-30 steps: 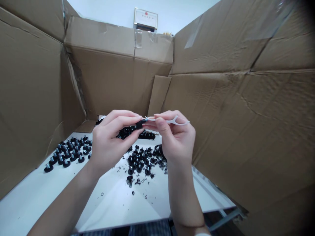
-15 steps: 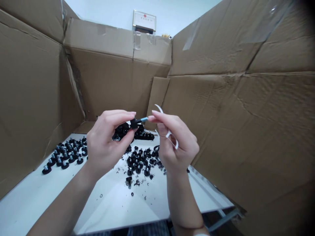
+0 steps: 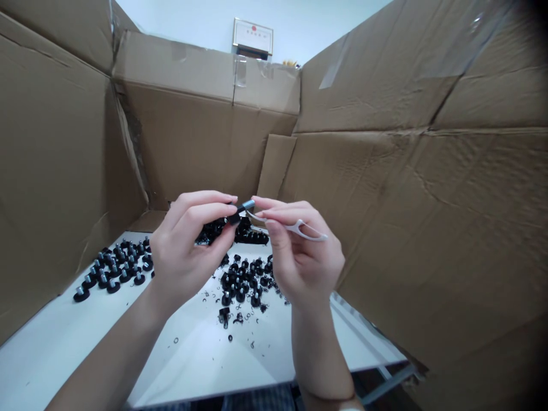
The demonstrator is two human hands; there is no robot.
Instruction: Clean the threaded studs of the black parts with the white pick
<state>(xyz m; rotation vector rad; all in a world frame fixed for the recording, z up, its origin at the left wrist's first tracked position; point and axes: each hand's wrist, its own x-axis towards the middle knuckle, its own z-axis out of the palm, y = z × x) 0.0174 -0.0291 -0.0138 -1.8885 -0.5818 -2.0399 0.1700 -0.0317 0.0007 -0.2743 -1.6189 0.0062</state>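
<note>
Chg vs 0.5 s ago: white pick (image 3: pixel 295 228) swung round in R hand (image 3: pixel 308 254), tip now at shank of screw (image 3: pixel 234 218); prob. pick back in use on it. R hand: thumb + fingers pinching pick, one fingertip by screw's end, contact unclear. L hand (image 3: pixel 186 242): thumb + fingers pinching screw's blk head. Screw held up over table (image 3: pixel 192 371); loose screws (image 3: pixel 242 282) below it.

Left hand (image 3: pixel 182 245) pinching bolt (image 3: pixel 242 210), white pick (image 3: pixel 294 228)
</note>
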